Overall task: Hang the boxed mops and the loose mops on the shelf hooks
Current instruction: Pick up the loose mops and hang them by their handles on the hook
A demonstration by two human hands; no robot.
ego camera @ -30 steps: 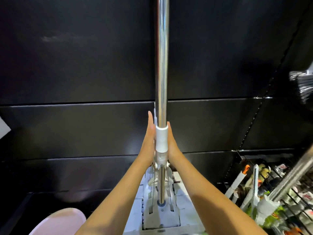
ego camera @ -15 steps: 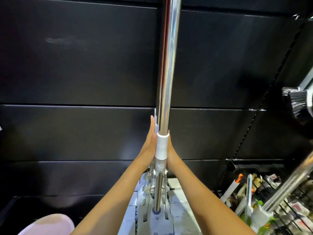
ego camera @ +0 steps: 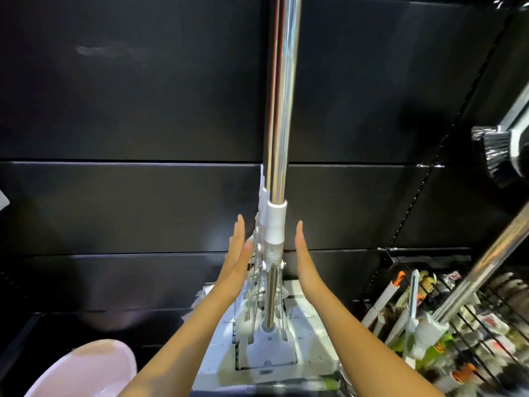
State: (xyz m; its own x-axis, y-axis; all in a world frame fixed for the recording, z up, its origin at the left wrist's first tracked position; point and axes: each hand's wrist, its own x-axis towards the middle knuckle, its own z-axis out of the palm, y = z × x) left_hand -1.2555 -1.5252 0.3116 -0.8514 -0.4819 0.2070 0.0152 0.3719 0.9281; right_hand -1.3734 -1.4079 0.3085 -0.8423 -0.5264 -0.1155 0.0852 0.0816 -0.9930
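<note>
I can read no text, brand or number anywhere. The packets (ego camera: 486, 325) in the lower right of the frame carry coloured print, but it is too blurred for me to make out. A small dark strip on the mop base (ego camera: 269, 356), bottom centre, is illegible.

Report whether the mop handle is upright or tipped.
Upright: the mop handle rises near-vertical from the bottom to the top of the frame.

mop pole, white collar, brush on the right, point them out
mop pole (ego camera: 282, 96): head view, on the chrome shaft
white collar (ego camera: 275, 222): head view, on its middle
brush (ego camera: 493, 156): head view, on the bristles
</note>
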